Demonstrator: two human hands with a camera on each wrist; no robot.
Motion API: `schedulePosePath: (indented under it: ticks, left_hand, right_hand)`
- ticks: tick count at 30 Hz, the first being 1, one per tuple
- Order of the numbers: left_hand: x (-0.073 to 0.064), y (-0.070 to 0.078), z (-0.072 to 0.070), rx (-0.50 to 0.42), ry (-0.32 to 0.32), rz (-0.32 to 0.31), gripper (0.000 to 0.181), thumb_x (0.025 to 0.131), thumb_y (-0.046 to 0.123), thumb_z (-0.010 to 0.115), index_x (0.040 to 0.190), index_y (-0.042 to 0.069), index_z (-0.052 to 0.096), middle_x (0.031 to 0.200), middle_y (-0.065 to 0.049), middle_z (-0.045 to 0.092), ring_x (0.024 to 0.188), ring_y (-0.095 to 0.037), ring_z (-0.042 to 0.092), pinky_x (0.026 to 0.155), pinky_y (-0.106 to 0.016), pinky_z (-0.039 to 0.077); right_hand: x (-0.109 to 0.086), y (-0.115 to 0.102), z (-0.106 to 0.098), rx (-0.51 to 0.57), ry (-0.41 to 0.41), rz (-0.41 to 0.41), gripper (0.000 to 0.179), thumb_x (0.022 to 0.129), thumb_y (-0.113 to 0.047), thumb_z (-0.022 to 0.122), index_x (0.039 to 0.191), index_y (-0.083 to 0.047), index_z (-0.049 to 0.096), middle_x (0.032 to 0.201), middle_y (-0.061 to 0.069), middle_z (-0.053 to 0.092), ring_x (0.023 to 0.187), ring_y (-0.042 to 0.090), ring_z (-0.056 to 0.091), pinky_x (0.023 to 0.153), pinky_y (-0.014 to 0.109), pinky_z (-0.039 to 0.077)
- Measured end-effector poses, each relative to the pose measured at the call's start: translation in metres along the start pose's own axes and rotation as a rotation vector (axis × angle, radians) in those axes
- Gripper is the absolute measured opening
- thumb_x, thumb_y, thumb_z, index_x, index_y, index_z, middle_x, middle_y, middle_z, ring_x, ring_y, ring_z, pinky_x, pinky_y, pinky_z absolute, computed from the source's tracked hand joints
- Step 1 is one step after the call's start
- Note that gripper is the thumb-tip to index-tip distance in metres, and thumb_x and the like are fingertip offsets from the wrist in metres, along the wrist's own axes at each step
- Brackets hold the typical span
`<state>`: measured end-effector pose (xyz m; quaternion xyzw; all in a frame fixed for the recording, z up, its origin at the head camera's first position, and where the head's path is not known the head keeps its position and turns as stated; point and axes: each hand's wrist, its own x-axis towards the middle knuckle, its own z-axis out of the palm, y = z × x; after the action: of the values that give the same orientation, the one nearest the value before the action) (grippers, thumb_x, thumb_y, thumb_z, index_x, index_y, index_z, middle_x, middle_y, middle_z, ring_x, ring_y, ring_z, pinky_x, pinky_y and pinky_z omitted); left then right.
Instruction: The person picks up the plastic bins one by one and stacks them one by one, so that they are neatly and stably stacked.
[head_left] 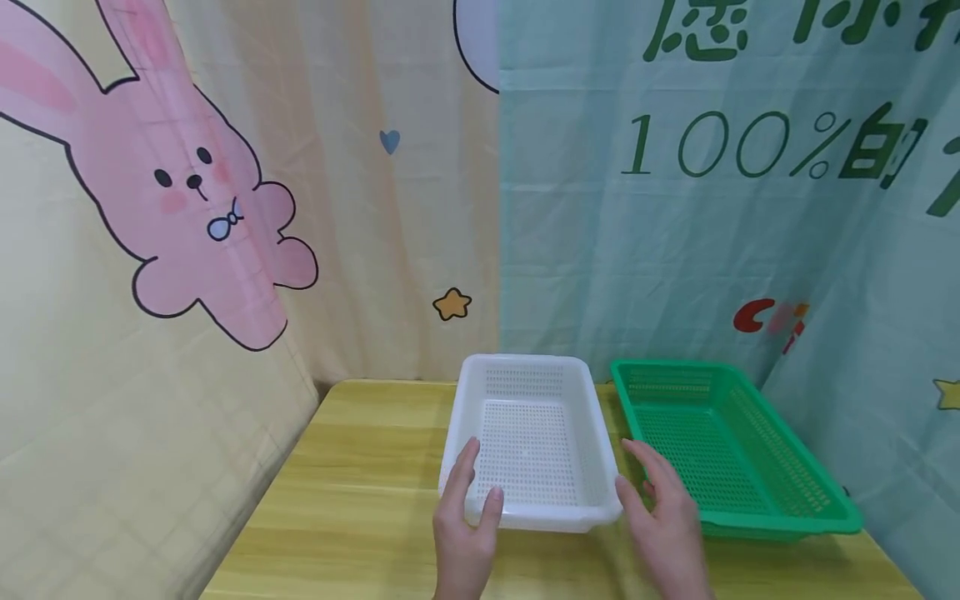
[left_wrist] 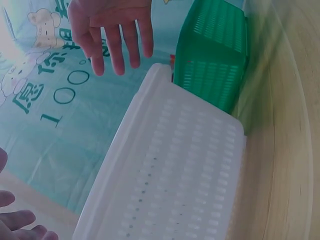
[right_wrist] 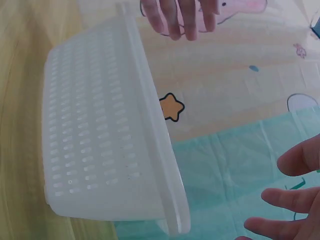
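A white perforated plastic basket (head_left: 528, 517) rests upright on the wooden table, with nothing inside it. My left hand (head_left: 465, 529) is at its near left corner, fingers spread and fairly straight, holding nothing. On the other side my right hand (head_left: 667, 521) hovers by the near right corner, thumb and fingers apart and nothing between them. In the left wrist view, the basket's slotted side wall (left_wrist: 185, 165) fills the middle, and the right hand (left_wrist: 112, 30) shows beyond it. The right wrist view has a gap between the right fingers (right_wrist: 292, 200) and the basket rim.
A green perforated basket (head_left: 780, 521) stands on the table to the right of the white one, holding nothing. Printed curtains (head_left: 360, 250) with a pink rabbit and green lettering hang behind and beside the table (head_left: 352, 492).
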<state>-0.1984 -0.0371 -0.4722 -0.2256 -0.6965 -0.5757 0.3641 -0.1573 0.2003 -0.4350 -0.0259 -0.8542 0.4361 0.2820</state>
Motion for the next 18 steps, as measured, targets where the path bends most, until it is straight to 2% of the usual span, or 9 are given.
schedulePosePath:
  ticks: [3,5,7,9,12,16,17,18]
  left_hand:
    - [0.001,0.006,0.008,-0.008,-0.002,0.017,0.063,0.088,-0.003,0.072,0.147,0.003,0.050,0.148,-0.010,0.052,0.132,-0.030,0.052,0.106,-0.022,0.041]
    - [0.001,0.009,0.013,-0.012,-0.003,0.008,0.063,0.088,-0.002,0.073,0.147,0.004,0.050,0.147,-0.010,0.052,0.130,-0.029,0.053,0.105,-0.022,0.042]
    - [0.001,0.010,0.018,-0.018,-0.013,0.003,0.063,0.089,0.001,0.073,0.147,0.004,0.049,0.147,-0.009,0.052,0.131,-0.028,0.053,0.104,-0.025,0.044]
    - [0.001,0.012,0.023,-0.031,-0.029,-0.007,0.063,0.090,0.003,0.072,0.148,0.005,0.048,0.148,-0.008,0.051,0.132,-0.027,0.052,0.103,-0.029,0.046]
    - [0.000,0.014,0.031,-0.053,-0.047,-0.020,0.063,0.092,0.005,0.071,0.149,0.004,0.046,0.150,-0.007,0.050,0.135,-0.027,0.049,0.101,-0.037,0.050]
    - [-0.001,0.019,0.040,-0.074,-0.073,-0.071,0.064,0.093,0.009,0.070,0.151,0.006,0.044,0.152,-0.003,0.047,0.136,-0.025,0.047,0.100,-0.045,0.050]
    - [-0.001,0.020,0.043,-0.080,-0.086,-0.088,0.064,0.094,0.011,0.070,0.152,0.007,0.043,0.153,-0.003,0.047,0.137,-0.025,0.047,0.100,-0.047,0.050]
    - [-0.001,0.022,0.046,-0.087,-0.101,-0.105,0.065,0.094,0.012,0.070,0.152,0.008,0.042,0.153,-0.003,0.046,0.137,-0.025,0.046,0.100,-0.048,0.050]
  right_hand:
    - [0.001,0.001,-0.009,-0.006,0.012,-0.006,0.044,0.098,-0.016,0.067,0.141,-0.017,0.057,0.146,0.002,0.052,0.135,0.023,0.045,0.092,0.002,0.035]
    - [0.002,0.002,-0.015,-0.026,0.012,-0.005,0.043,0.099,-0.019,0.066,0.142,-0.018,0.057,0.146,0.003,0.052,0.135,0.024,0.045,0.092,0.002,0.036]
    - [0.004,0.005,-0.023,-0.042,0.009,0.004,0.044,0.100,-0.022,0.065,0.143,-0.020,0.056,0.146,0.004,0.052,0.135,0.026,0.045,0.097,0.013,0.044]
    - [0.006,0.007,-0.030,-0.067,0.006,0.015,0.045,0.101,-0.025,0.063,0.145,-0.021,0.054,0.146,0.007,0.051,0.135,0.029,0.046,0.100,0.030,0.049]
    - [0.009,0.011,-0.038,-0.072,-0.002,0.036,0.047,0.102,-0.028,0.061,0.147,-0.020,0.051,0.148,0.011,0.049,0.134,0.036,0.046,0.098,0.056,0.047]
    - [0.012,0.017,-0.047,-0.076,0.009,0.043,0.049,0.102,-0.030,0.060,0.149,-0.017,0.050,0.148,0.015,0.048,0.133,0.040,0.045,0.097,0.061,0.046]
    - [0.013,0.019,-0.049,-0.083,0.014,0.043,0.049,0.103,-0.030,0.060,0.149,-0.017,0.050,0.148,0.015,0.048,0.133,0.039,0.045,0.097,0.060,0.046]
    - [0.013,0.022,-0.052,-0.083,0.021,0.042,0.049,0.102,-0.030,0.060,0.149,-0.018,0.049,0.148,0.015,0.048,0.133,0.038,0.045,0.099,0.051,0.049]
